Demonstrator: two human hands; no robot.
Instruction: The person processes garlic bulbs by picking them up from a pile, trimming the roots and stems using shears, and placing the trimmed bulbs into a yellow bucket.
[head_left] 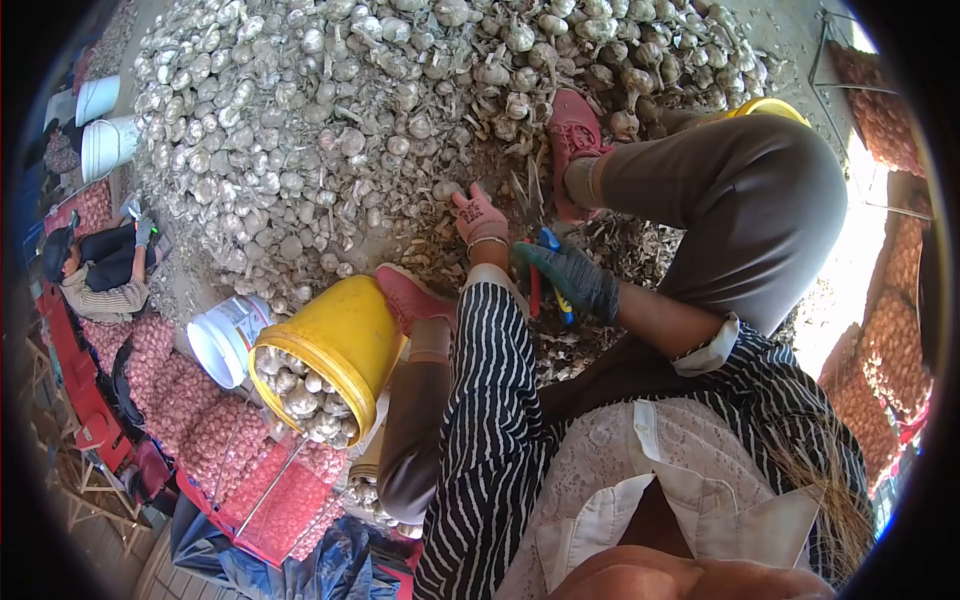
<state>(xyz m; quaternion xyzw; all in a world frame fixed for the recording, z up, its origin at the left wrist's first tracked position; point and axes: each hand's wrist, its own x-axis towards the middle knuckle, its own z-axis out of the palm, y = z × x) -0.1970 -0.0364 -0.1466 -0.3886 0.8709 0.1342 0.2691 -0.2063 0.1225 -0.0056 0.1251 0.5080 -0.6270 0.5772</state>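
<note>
My left hand (481,217), in a pink patterned glove, reaches over the near edge of a large heap of garlic bulbs (300,130). Its thumb and forefinger are stretched apart, and a garlic bulb (446,190) lies by the fingertips. To its right, my right hand (580,283), in a dark grey glove, is closed around shears with red, blue and yellow handles (548,240). Their metal blades (529,195) point away from me, spread apart over the ground between my pink shoes (574,140).
A tipped yellow bucket (345,320) full of garlic lies beside my left leg, next to a white bucket (225,342). Another yellow bucket (770,108) is behind my right knee. Red mesh sacks (215,440) line the left, where a person (105,270) sits. Dry scraps (640,240) litter the ground.
</note>
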